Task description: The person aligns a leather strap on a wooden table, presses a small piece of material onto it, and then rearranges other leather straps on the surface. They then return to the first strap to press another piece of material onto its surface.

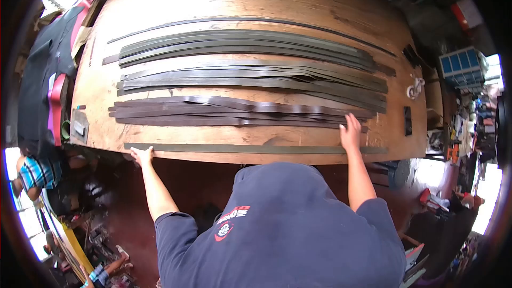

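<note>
A long dark strip (250, 149) lies along the near edge of a wooden table (224, 0). My left hand (142, 155) rests on the strip's left end at the table edge, fingers spread. My right hand (350, 133) lies flat, palm down, on the strip's right part, fingertips reaching the nearest pile of dark strips (234, 113). Two more piles of long strips (250, 77) (240, 45) lie farther back, and a single thin strip (250, 20) curves behind them. Neither hand grips anything.
A small dark block (408, 121) and a white object (414, 89) sit at the table's right end. Dark fabric with pink edging (48, 69) hangs at the left. A person in a striped top (32, 173) is at the lower left; clutter fills the right side.
</note>
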